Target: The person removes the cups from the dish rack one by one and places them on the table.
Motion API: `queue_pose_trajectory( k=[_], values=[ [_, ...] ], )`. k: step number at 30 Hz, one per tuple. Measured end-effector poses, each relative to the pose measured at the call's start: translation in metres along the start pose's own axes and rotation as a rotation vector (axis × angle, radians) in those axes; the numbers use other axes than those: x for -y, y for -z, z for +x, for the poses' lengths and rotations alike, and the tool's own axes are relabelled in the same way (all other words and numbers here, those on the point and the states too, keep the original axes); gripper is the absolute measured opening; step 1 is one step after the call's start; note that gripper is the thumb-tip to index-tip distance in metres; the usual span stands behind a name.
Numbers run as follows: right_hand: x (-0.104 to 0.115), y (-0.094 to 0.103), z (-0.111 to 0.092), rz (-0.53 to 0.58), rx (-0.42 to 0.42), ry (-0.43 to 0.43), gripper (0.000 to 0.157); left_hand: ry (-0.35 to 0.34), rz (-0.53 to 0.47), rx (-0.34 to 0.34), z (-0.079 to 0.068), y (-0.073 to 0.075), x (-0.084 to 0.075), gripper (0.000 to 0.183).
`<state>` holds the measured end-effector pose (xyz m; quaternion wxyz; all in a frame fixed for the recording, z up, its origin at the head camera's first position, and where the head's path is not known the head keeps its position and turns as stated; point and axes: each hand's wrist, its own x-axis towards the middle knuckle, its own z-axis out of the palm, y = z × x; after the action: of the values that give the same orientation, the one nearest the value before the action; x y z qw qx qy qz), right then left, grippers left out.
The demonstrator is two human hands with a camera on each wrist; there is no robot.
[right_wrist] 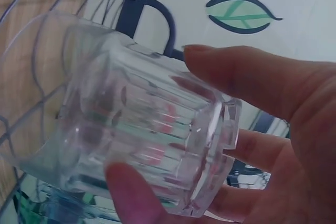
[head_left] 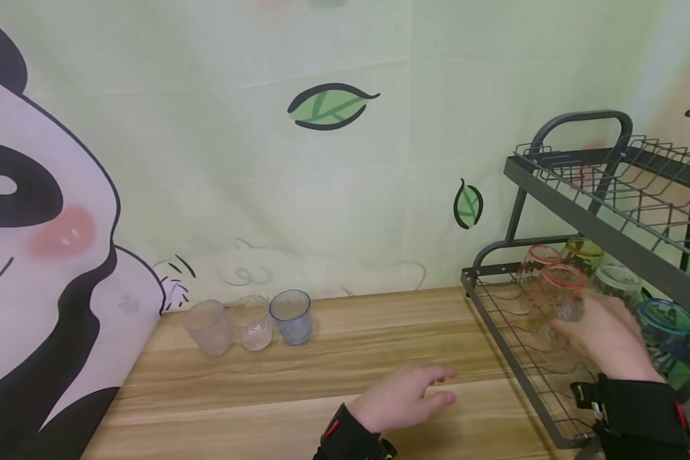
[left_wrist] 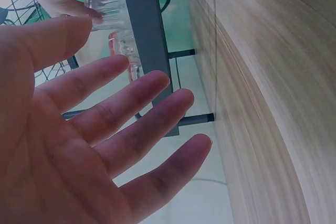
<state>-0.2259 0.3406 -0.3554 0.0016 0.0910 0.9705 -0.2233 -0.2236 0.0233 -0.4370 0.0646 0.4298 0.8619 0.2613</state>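
My right hand (head_left: 609, 332) grips a clear ribbed drinking glass (right_wrist: 142, 124) near its thick base. The glass's mouth faces the wire bottom of the rack's lower tier (right_wrist: 39, 106), close over it. Around that hand on the same tier are two red-rimmed glasses, the nearer red-rimmed glass (head_left: 559, 284) overlapping the held one in the head view. A yellow glass (head_left: 582, 252), a pale glass (head_left: 616, 281) and a blue glass (head_left: 666, 319) stand there too. My left hand (head_left: 405, 396) hovers above the wooden table, its fingers spread and palm bare in the left wrist view.
Against the back cloth stand a frosted glass (head_left: 208, 327), a clear glass (head_left: 253, 326) and a blue-tinted glass (head_left: 292, 319) on the wooden table (head_left: 236, 396). The rack's upper wire tier (head_left: 638, 179) overhangs the lower one on the right. A printed panda fills the left.
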Motion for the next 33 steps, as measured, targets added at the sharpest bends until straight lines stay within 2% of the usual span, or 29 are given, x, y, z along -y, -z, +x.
queue_pose_trajectory(
  k=[6,9,13,18,22,25,27,33],
  values=[
    [0.005,0.0,-0.005,0.036,-0.12,0.076,0.087,0.018,0.001,-0.01,-0.001,0.001,0.003,0.043],
    [0.009,-0.004,-0.006,0.031,-0.216,0.097,0.087,0.024,-0.008,-0.018,-0.001,0.003,0.005,0.042],
    [0.034,-0.001,-0.023,0.032,-0.31,0.128,0.081,0.034,-0.039,-0.027,-0.001,0.004,0.009,0.042],
    [0.075,0.013,-0.053,0.048,-0.348,0.21,0.072,0.058,-0.061,-0.08,-0.002,0.005,0.014,0.046],
    [0.095,0.016,-0.065,0.053,-0.366,0.314,0.07,0.122,-0.125,-0.142,-0.003,0.007,0.017,0.054],
    [0.106,0.013,-0.07,0.067,-0.357,0.367,0.067,0.157,-0.206,-0.186,-0.004,0.011,0.017,0.06],
    [0.112,0.01,-0.073,0.087,-0.34,0.389,0.067,0.153,-0.288,-0.216,-0.004,0.014,0.017,0.061],
    [0.131,-0.001,-0.08,0.175,-0.274,0.433,0.066,0.064,-0.678,-0.253,-0.007,0.021,0.017,0.062]
  ],
)
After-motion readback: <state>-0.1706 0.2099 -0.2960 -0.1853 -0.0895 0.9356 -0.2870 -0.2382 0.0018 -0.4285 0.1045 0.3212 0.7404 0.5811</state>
